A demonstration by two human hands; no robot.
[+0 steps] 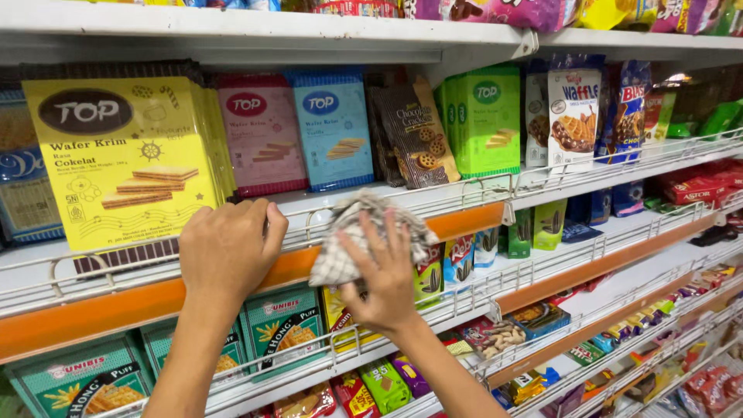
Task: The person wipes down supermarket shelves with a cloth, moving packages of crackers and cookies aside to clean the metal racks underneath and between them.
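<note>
My right hand (383, 279) presses a crumpled checked cloth (364, 232) against the wire rail and orange price strip (464, 220) of a shop shelf. My left hand (230, 251) rests curled on the same rail, just below a large yellow wafer box (124, 162) that it touches at the lower right corner. A pink wafer box (261, 135) and a blue wafer box (333, 128) stand behind the rail between my hands.
A brown cracker pack (414, 135), a green wafer box (484, 116) and a waffle bag (573, 108) stand further right. Teal puff boxes (279, 325) and small snack bags fill lower shelves. A white shelf (271, 31) overhangs above.
</note>
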